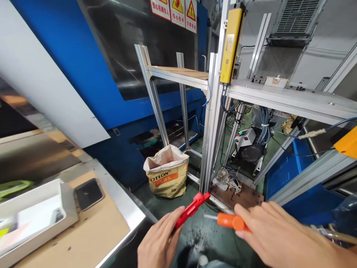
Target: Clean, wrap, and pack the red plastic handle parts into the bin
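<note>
Left hand (157, 243) closed round a red plastic part (192, 209), angled up and away so its far end sticks clear of the fingers. Right hand (275, 236) grips an orange-handled tool (229, 221), thin tip pointing left at the red part, close but not touching; looks lined up for trimming. Both held over the green floor (212, 238), debris below. Ahead of the left hand: open paper sack (166, 172) by the aluminium frame (213, 123). Left of the hands: bench with cardboard (92, 230), white tray (36, 216), dark phone (88, 194).

Factory floor: blue machine (83, 67) with warning signs (174, 11), aluminium frames (212, 123), cabling (262, 126), resin sack (167, 175).
</note>
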The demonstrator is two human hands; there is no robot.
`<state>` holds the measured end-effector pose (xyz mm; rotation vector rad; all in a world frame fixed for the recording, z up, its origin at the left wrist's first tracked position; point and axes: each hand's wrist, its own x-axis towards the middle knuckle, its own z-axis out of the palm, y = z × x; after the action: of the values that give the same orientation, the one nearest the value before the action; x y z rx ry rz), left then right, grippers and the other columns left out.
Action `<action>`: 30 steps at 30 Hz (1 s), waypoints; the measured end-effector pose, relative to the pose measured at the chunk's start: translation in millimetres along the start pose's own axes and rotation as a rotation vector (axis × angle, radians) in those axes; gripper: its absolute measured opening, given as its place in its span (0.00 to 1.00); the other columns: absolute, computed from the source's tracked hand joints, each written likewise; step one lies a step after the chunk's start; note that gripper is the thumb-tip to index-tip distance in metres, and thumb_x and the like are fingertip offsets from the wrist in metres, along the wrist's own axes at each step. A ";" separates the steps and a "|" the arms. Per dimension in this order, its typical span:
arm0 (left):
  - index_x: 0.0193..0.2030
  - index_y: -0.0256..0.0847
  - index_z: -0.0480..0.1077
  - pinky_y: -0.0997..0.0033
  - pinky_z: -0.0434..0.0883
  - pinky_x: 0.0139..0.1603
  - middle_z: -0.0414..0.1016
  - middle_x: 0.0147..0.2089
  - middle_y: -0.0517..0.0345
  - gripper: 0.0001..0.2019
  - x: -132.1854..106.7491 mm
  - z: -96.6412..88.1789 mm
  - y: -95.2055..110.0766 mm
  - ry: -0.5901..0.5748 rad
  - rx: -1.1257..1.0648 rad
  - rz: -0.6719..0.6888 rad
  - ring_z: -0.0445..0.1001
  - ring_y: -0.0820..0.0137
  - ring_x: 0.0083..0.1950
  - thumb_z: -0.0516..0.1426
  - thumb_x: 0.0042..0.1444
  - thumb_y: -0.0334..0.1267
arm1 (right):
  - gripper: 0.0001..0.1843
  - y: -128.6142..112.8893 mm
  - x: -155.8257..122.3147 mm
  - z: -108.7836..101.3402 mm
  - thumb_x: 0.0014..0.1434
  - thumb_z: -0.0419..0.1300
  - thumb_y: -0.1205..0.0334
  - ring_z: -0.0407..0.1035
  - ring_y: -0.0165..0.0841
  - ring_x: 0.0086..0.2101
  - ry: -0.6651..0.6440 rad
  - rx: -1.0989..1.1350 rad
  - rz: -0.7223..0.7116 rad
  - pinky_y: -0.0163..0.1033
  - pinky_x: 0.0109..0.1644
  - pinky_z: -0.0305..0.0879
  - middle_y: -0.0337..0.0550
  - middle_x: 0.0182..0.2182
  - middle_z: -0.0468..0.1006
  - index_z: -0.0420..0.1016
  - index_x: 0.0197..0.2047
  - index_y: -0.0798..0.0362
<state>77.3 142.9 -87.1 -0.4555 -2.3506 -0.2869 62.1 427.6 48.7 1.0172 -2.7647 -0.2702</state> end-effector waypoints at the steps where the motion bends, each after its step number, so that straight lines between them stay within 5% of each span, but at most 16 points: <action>1: 0.54 0.37 0.69 0.71 0.75 0.42 0.82 0.44 0.53 0.14 -1.6 1.2 -2.2 0.005 -0.034 -0.016 0.80 0.67 0.41 0.51 0.65 0.39 | 0.18 0.9 -1.0 -0.8 0.63 0.57 0.57 0.70 0.38 0.26 -0.018 0.019 0.028 0.41 0.31 0.52 0.36 0.27 0.75 0.65 0.55 0.52; 10: 0.50 0.39 0.69 0.69 0.79 0.42 0.82 0.42 0.47 0.13 -25.1 21.1 -22.2 0.078 -0.367 -0.161 0.81 0.63 0.40 0.56 0.62 0.43 | 0.05 16.0 -6.7 -36.3 0.68 0.51 0.55 0.70 0.38 0.34 -0.331 0.456 0.141 0.38 0.36 0.55 0.34 0.32 0.74 0.67 0.41 0.43; 24: 0.52 0.53 0.72 0.68 0.76 0.49 0.82 0.47 0.57 0.20 -29.1 21.2 -18.9 0.056 -0.561 -0.329 0.80 0.64 0.45 0.63 0.53 0.34 | 0.08 10.9 -1.9 -33.8 0.66 0.54 0.56 0.73 0.39 0.31 -0.224 0.301 0.090 0.38 0.33 0.61 0.34 0.31 0.75 0.66 0.49 0.42; 27: 0.59 0.51 0.66 0.73 0.77 0.44 0.80 0.49 0.56 0.23 -15.0 15.8 -3.7 0.033 -0.808 -0.620 0.80 0.67 0.43 0.61 0.57 0.40 | 0.09 -1.5 8.5 -30.9 0.65 0.56 0.57 0.74 0.40 0.31 -0.310 0.241 0.019 0.38 0.32 0.59 0.38 0.31 0.78 0.69 0.48 0.45; 30: 0.55 0.42 0.70 0.78 0.75 0.28 0.79 0.36 0.56 0.22 6.5 8.1 11.5 -0.077 -1.753 -1.457 0.76 0.72 0.29 0.63 0.55 0.44 | 0.09 -15.3 20.7 -27.5 0.62 0.61 0.55 0.75 0.42 0.30 -0.484 0.200 -0.114 0.38 0.29 0.56 0.40 0.30 0.80 0.71 0.45 0.47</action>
<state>72.5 157.6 -87.6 0.6644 -1.3643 -2.9025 62.5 399.7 74.0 1.3106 -3.2205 -0.2936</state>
